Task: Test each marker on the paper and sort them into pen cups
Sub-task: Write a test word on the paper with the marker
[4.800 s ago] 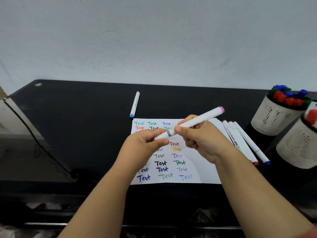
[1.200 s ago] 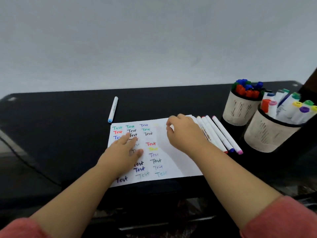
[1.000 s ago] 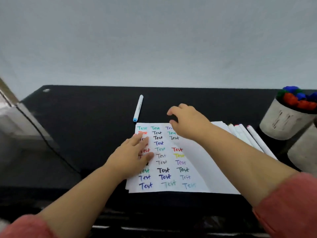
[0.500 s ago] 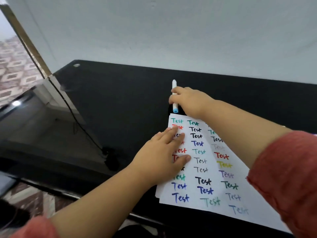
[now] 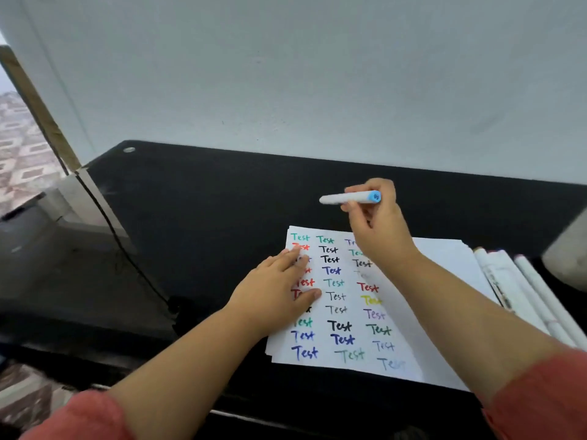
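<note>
Pressing flat on the paper (image 5: 365, 312) nearest the viewer, the left hand (image 5: 279, 296) is lying with its fingers straight and spread over the left column of coloured "Test" marks, pinning the sheet to the black surface (image 5: 206, 217). Just beyond it, the right hand (image 5: 376, 230) is hovering above the sheet's far edge, its grip pinching the blue-capped marker (image 5: 349, 197) between thumb and fingertips, cap on and barrel lying roughly level. Off to the right, more white markers (image 5: 521, 290) are lying side by side against the paper's edge, and a pale cup (image 5: 568, 258) is only partly showing. Uncapping looks like the next job; since the left hand is busy steadying the sheet, lifting it could let the paper slide, and a loose pinch could be dropping the marker onto the written rows.
</note>
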The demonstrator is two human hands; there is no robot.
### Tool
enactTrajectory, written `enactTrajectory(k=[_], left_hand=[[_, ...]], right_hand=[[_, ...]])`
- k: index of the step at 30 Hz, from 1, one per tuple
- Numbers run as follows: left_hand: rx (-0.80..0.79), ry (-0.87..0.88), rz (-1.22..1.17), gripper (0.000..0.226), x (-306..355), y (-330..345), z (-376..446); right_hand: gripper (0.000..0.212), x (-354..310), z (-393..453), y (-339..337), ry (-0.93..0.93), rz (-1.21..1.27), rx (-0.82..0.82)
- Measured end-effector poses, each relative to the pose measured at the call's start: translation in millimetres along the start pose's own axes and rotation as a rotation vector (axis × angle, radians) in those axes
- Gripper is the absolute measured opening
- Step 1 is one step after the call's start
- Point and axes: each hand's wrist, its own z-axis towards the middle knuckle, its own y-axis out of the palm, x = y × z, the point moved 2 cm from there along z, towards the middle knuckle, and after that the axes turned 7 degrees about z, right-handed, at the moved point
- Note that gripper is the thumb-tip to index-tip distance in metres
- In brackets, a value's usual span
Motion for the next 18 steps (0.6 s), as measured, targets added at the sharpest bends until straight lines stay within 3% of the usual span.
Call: enactTrajectory(k=[2,5,8,13,18], left_hand=[[0.026,-0.036,-0.042,0.07,3,-2,-4],[0.089,-0.07,-0.148,0.069,16,-4,-14],[0.166,-0.099,-0.312,0.065,31,-4,-25],[0.244,-0.123,-0.68,0.041,50,1,-42],[0.235,-0.155,-0.797,0.031,56,7,-46]], right_hand=[[0.024,-9,-22,-12,0.024,0.184,0.11],[0.016,-19,-57,-26,0.085,0.356,0.216],[0.004,-21,-85,-29,0.205,0.439,0.262],[0.004,-23,-109,-32,0.387,0.562,0.363],[0.009,-18,-115,-36,0.492,0.7,0.387]])
